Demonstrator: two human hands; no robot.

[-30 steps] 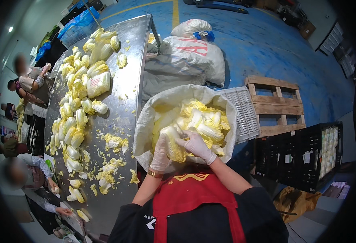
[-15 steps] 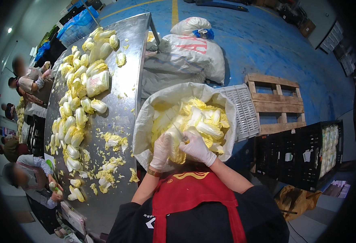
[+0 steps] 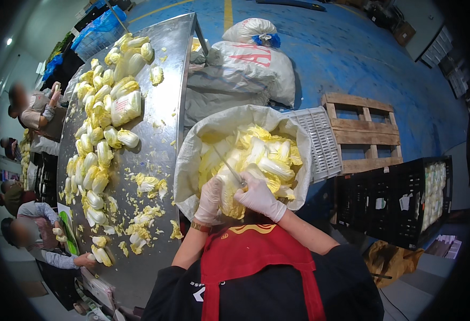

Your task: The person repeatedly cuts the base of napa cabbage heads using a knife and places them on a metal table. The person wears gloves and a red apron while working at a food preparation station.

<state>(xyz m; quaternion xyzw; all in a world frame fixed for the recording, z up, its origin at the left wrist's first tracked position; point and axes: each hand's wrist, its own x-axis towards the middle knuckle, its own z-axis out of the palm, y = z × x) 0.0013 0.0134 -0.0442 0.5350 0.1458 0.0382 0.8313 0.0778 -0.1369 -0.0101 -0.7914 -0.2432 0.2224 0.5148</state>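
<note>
My gloved left hand (image 3: 210, 200) is closed around the side of a napa cabbage (image 3: 232, 199), held over the near part of a large white woven sack. In my gloved right hand (image 3: 260, 198) is a knife (image 3: 227, 162), its thin blade slanting up and to the left across the cabbage. The fingers gripping its handle partly cover it. Below and beyond both hands, the white sack (image 3: 187, 155) is rolled open and holds yellow leaves and several pale cabbages (image 3: 275, 168).
Left stands a metal table (image 3: 157, 142) with many cabbages (image 3: 104, 154) and leaf scraps (image 3: 148, 183). Full sacks (image 3: 245, 67) lie ahead. Right are a white crate (image 3: 317, 143), a wooden pallet (image 3: 364, 129) and black crates (image 3: 379, 200). A co-worker (image 3: 42, 227) is across the table.
The knife blade shows more clearly above the cabbage, while both my hands stay nearly in place. The nearest co-worker's hand has reached down to a cabbage at the table's near edge.
</note>
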